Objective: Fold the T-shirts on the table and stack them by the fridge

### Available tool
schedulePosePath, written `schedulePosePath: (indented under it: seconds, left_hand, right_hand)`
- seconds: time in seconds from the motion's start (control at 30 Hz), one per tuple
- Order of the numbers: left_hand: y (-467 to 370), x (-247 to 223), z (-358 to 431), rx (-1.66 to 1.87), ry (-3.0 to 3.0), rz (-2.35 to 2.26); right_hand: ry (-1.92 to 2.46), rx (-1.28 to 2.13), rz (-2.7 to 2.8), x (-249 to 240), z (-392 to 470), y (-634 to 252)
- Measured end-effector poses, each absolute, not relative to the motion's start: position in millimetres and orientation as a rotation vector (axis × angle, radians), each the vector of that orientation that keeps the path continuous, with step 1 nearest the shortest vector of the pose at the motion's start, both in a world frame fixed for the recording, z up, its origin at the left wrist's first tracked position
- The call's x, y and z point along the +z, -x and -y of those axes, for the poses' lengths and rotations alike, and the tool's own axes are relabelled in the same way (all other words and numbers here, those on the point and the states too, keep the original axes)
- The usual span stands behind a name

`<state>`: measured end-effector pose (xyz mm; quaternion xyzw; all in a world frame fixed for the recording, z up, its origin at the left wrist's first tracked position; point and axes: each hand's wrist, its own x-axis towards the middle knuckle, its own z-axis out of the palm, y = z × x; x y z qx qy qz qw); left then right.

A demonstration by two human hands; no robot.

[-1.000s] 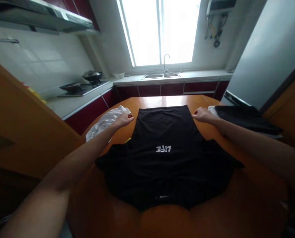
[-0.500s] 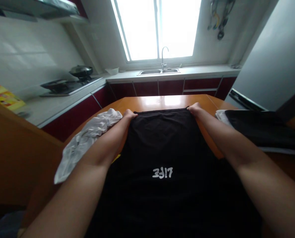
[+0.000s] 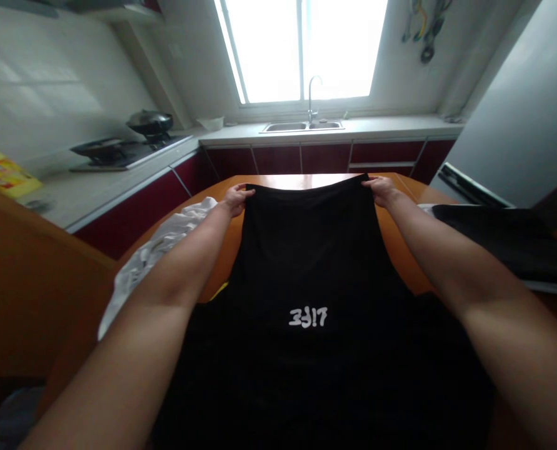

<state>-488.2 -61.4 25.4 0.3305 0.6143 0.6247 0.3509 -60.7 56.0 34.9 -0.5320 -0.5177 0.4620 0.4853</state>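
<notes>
A black cloth garment (image 3: pixel 311 250) with white lettering, upside down in the view, stretches from the far part of the wooden table (image 3: pixel 222 250) down to the bottom of the picture. My left hand (image 3: pixel 237 199) pinches its far left corner. The far right corner is between the fingers of my right hand (image 3: pixel 380 187). Between the hands the far edge is raised and sags slightly in the middle. A bit of yellow (image 3: pixel 220 290) shows at the garment's left side.
Crumpled white cloth (image 3: pixel 154 250) lies left of my left forearm. Folded black cloth (image 3: pixel 498 237) with white under it lies at the right. Beyond are a sink (image 3: pixel 301 127), a stove (image 3: pixel 132 153) with pans, and a fridge (image 3: pixel 512 106).
Both hands have lifted the garment's far edge and moved slightly apart. That edge now sags in the middle, and the camera view has shifted a little.
</notes>
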Motion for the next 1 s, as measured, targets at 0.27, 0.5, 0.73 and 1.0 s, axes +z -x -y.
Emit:
schedulePosePath:
  seconds: [0.27, 0.5, 0.73, 1.0]
  left_hand:
    - [492, 25, 52, 1.819, -0.774, -1.553]
    - [486, 13, 35, 1.758, -0.894, -1.826]
    - [475, -1, 43, 1.283, -1.435, -2.401]
    - [421, -12, 72, 0.483, -2.153, -2.091]
  right_hand:
    - [1.342, 1.146, 1.136, 45, -61, 54]
    - [1.395, 1.073, 1.159, 28, -78, 58]
    - [1.753, 0.401, 1.681, 1, -61, 71]
    - [1.579, 0.278, 2.300, -25, 6, 99]
